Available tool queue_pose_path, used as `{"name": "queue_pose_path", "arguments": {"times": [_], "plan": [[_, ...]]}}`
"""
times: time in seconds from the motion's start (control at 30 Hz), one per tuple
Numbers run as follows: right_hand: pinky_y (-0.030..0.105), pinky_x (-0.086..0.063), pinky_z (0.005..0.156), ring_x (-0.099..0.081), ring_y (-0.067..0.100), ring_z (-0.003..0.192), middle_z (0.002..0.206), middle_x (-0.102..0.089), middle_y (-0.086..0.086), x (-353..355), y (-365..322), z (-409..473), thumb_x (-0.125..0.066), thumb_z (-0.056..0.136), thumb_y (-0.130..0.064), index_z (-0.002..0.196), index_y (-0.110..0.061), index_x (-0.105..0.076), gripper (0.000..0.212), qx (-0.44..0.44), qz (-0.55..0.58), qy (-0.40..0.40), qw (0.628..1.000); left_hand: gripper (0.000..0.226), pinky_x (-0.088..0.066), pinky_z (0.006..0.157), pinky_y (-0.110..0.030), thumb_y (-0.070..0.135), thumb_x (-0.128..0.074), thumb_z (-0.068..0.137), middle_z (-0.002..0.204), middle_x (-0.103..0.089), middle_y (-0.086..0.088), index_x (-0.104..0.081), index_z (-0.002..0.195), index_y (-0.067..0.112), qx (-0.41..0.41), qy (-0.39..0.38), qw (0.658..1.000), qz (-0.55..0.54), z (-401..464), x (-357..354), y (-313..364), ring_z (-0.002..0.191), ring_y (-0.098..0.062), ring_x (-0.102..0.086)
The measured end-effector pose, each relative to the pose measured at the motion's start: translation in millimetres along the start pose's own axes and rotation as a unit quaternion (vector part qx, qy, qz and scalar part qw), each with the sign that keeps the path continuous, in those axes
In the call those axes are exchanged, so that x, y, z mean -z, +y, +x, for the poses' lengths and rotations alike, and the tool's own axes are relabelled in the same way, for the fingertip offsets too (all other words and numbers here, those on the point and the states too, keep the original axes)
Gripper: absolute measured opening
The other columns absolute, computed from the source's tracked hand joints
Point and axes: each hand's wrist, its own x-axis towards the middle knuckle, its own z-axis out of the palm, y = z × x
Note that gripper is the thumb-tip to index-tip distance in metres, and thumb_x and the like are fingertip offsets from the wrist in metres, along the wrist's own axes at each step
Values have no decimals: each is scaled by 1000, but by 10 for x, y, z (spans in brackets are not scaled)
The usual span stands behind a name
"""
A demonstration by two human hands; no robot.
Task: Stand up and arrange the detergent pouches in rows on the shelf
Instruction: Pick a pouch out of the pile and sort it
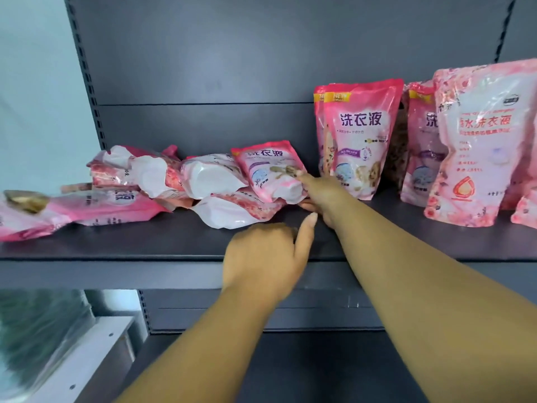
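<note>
The right hand point(322, 196) grips the lower corner of a leaning pouch point(270, 170) on the shelf point(145, 242). The left hand point(264, 254) hovers near, fingers loosely curled, holding nothing. Other pouches point(360, 138) stand upright to the right.

A pale blue-white wall point(32, 82) fills the nine-to-eleven o'clock side. At seven o'clock sits a white panel point(84, 362) with dark screw holes, beside a blurred grey-green surface point(35, 324).
</note>
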Motion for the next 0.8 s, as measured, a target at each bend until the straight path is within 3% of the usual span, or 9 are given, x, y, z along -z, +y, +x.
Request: {"name": "queue_pose_path", "arguments": {"times": [0.13, 0.23, 0.27, 0.37, 0.4, 0.47, 0.63, 0.7, 0.8], "plan": [[25, -51, 64, -55, 19, 78, 106, -62, 16, 127, 51, -107, -59, 88, -14, 119, 4, -52, 36, -8, 62, 16, 998, 62, -36, 61, -28, 52, -7, 94, 60, -46, 0, -46, 60, 17, 28, -18, 999, -5, -48, 17, 2, 69, -25, -51], [16, -45, 45, -48, 11, 63, 80, -58, 5, 372, 70, -301, -59, 85, -4, 102, -3, -61, 16, -46, 86, -25, 995, 66, -37, 72, -29, 51, -6, 95, 72, -54, -2, -62, 86, 16, 124, -52, 987, -91, 19, 44, 4, 81, -25, -52], [14, -44, 43, -50, 10, 62, 75, -61, 3, 477, 53, -397, -56, 86, -2, 95, -4, -62, 10, -50, 84, -42, 994, 62, -39, 81, -31, 52, -11, 95, 88, -59, -4, -61, 105, 17, 199, -57, 956, -206, 125, 54, -23, 92, -26, -53], [12, -45, 41, -56, 7, 66, 81, -67, -4, 806, -28, -758, -55, 90, -6, 97, -7, -66, 13, -39, 74, -90, 992, 64, -35, 101, -35, 57, -31, 92, 130, -48, -5, -41, 134, 10, 304, -44, 764, -568, 312, 289, 138, 121, -25, -46], [12, -46, 42, -57, 7, 64, 79, -68, -3, 898, -44, -875, -56, 90, -7, 94, -7, -66, 11, -44, 76, -102, 991, 61, -31, 104, -34, 54, -32, 94, 137, -43, -4, -40, 137, 11, 299, -57, 752, -585, 275, 344, 227, 127, -22, -41], [15, -49, 43, -61, 8, 52, 62, -67, 2, 1049, -75, -1100, -55, 90, -6, 81, -7, -64, 13, -72, 97, -125, 985, 55, -26, 102, -27, 53, -34, 94, 143, -39, -2, -43, 137, 20, 257, -104, 798, -535, 121, 316, 300, 130, -18, -37], [21, -55, 54, -65, 13, 53, 63, -68, 9, 1312, 89, -1551, -55, 87, -4, 77, -2, -64, 13, -114, 144, -144, 972, 28, -42, 88, -27, 35, -58, 87, 111, -67, 1, -66, 105, 16, 270, -122, 788, -540, -207, 399, 539, 99, -17, -59], [20, -55, 55, -65, 11, 54, 67, -70, 7, 1414, 247, -1675, -58, 85, -6, 82, -2, -66, 9, -122, 166, -166, 964, 12, -57, 74, -35, 23, -57, 89, 83, -71, -1, -65, 86, 14, 299, -137, 725, -605, -384, 387, 573, 78, -16, -65], [13, -47, 45, -58, 7, 56, 73, -69, 5, 1577, 429, -1770, -56, 85, -5, 90, -3, -68, 13, -125, 175, -179, 960, 9, -56, 44, -31, 12, -55, 89, 59, -69, -3, -59, 84, 6, 340, -159, 618, -691, -613, 364, 653, 50, -13, -66]]}}
